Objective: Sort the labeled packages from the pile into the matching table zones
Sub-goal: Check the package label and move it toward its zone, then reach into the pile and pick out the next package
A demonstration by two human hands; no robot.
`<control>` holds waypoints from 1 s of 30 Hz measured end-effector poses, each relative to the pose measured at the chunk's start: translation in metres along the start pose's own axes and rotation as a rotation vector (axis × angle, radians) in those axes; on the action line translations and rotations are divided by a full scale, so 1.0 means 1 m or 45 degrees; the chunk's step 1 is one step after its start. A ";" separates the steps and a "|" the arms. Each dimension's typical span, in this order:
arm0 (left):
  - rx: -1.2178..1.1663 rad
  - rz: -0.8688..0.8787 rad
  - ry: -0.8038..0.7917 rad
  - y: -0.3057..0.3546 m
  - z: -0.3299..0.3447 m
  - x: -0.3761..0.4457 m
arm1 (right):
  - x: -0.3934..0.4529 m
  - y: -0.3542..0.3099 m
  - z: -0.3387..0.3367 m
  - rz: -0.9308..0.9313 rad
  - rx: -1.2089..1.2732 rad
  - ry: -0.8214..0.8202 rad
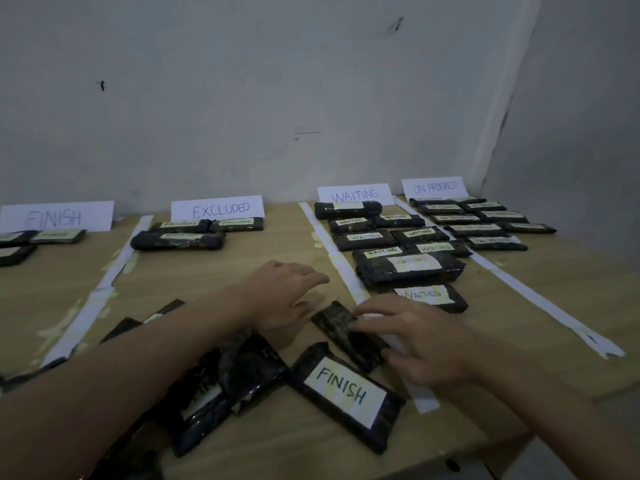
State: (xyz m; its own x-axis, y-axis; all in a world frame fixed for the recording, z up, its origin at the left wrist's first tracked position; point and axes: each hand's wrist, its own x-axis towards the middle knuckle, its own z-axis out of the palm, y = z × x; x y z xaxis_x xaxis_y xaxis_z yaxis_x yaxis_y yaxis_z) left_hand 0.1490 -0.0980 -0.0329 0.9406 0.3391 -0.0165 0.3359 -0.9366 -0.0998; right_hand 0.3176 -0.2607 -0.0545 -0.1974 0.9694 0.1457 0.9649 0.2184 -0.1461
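A pile of black wrapped packages lies at the table's near edge. One of them, a package labelled FINISH, faces up, and another dark package is partly under my left forearm. My right hand lays spread fingertips on a small black package whose label is not visible, and the thumb is beside its near end. My left hand hovers just left of it with relaxed fingers and holds nothing. Paper signs at the back read FINISH, EXCLUDED, WAITING and ON PROGRESS.
White tape strips divide the wooden table into zones. Several packages fill the WAITING zone and the ON PROGRESS zone; three lie under EXCLUDED and a few under FINISH. Walls close the back and right.
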 end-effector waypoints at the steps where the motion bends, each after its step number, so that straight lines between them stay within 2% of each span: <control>1: -0.010 -0.004 -0.009 -0.002 0.000 -0.003 | 0.003 -0.004 0.000 -0.023 -0.007 -0.051; 4: -0.046 0.002 -0.037 -0.005 -0.001 -0.010 | 0.009 -0.008 -0.001 -0.008 -0.031 -0.179; 10: -0.157 0.053 -0.062 -0.006 0.003 -0.014 | 0.015 -0.004 -0.001 0.025 0.052 -0.256; 11: -0.190 0.062 -0.057 -0.005 0.005 -0.013 | 0.017 -0.004 0.000 0.024 0.089 -0.207; 13: -0.303 0.075 -0.013 -0.004 0.006 -0.012 | 0.020 -0.006 0.001 0.032 0.322 0.020; 17: -0.658 0.001 0.272 -0.004 0.002 -0.010 | 0.030 -0.015 -0.004 0.296 1.296 0.481; 20: -1.030 -0.129 0.510 -0.007 -0.006 -0.009 | 0.040 -0.021 -0.010 0.450 1.747 0.652; 24: -1.460 -0.251 0.640 -0.013 -0.019 -0.012 | 0.050 -0.029 -0.017 0.451 2.045 0.696; 30: -1.579 -0.316 0.606 -0.023 -0.021 -0.018 | 0.061 -0.036 -0.017 0.426 2.074 0.712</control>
State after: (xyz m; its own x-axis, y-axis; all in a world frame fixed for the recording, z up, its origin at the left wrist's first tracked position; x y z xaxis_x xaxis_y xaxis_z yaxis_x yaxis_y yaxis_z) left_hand 0.1250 -0.0845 -0.0093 0.6898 0.6832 0.2398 0.0830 -0.4036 0.9112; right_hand 0.2741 -0.2108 -0.0240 0.3716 0.9170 0.1451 -0.2632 0.2540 -0.9307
